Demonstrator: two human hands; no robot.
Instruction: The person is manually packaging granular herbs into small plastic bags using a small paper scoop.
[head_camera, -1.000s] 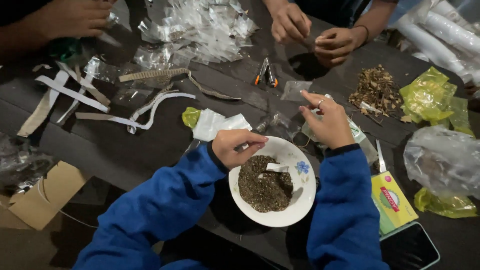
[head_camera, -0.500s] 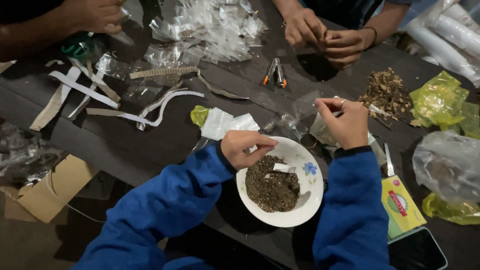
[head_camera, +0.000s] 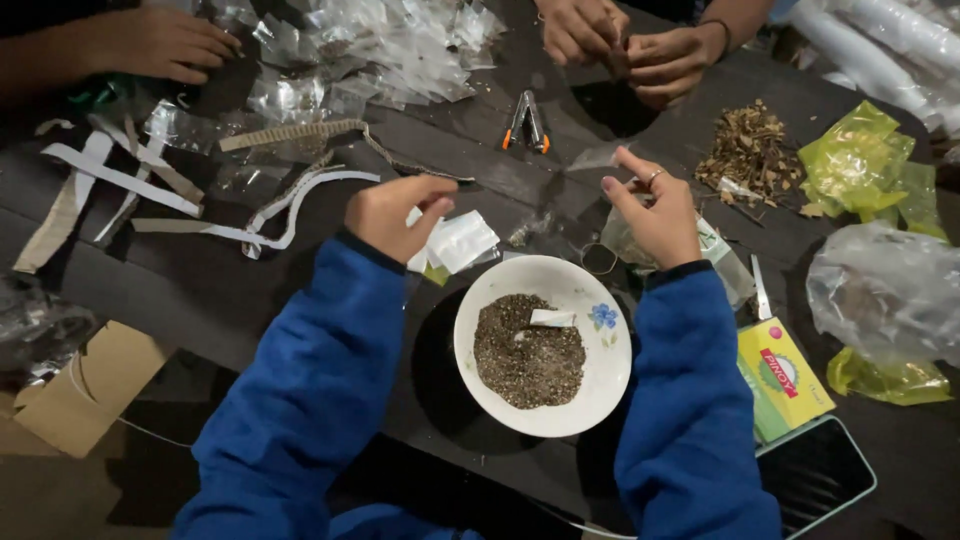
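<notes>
A white bowl (head_camera: 603, 398) with a small blue flower on its rim sits on the dark table between my blue-sleeved arms. It holds dark brown granules (head_camera: 525, 355) and a small white scrap (head_camera: 551, 318). My left hand (head_camera: 392, 215) hovers left of and beyond the bowl, fingers pinched together, with nothing visible in them. My right hand (head_camera: 655, 215) is raised beyond the bowl's right side, thumb and fingers pinching a small clear plastic pouch (head_camera: 597, 157). White folded packets (head_camera: 462, 240) lie just under my left hand.
Other people's hands work at the far edge (head_camera: 625, 45) and far left (head_camera: 150, 45). Around are a heap of clear pouches (head_camera: 390, 45), paper strips (head_camera: 150, 190), orange-handled pliers (head_camera: 528, 122), dried herbs (head_camera: 750, 150), yellow-green bags (head_camera: 860, 160), a small box (head_camera: 785, 375), a phone (head_camera: 815, 478).
My left hand has lifted off the bowl and moved away to the left with its fingers pinched. My right hand stays raised with the pouch.
</notes>
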